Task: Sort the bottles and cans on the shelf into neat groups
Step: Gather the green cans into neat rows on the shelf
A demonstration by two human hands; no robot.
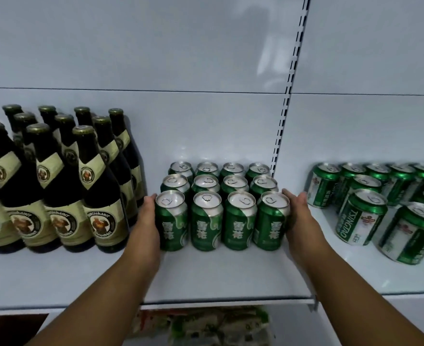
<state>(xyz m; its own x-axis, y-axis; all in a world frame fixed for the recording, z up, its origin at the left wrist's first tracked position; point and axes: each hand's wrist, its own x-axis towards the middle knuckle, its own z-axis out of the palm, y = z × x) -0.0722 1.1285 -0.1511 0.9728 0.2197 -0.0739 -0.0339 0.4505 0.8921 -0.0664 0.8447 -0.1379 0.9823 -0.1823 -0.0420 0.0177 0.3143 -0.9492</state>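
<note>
Twelve dark-green aluminium cans with silver tops, packed three rows deep on white metal shelf. Left hand flat against block's left side, right hand flat against its right, fingers straight. Left of block: brown glass bottles with cream labels. Right of block: green-and-white cans.

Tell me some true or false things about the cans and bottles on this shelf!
1. The middle cans stand in three rows of four. True.
2. The left hand is lifting a bottle. False: it presses the left side of the front-left can.
3. The dark bottles stand left of the middle cans. True.
4. The right hand rests on the Tsingtao cans. False: it presses the front-right can of the middle group.
5. Some cans lie on their sides. False: all stand upright.
</note>
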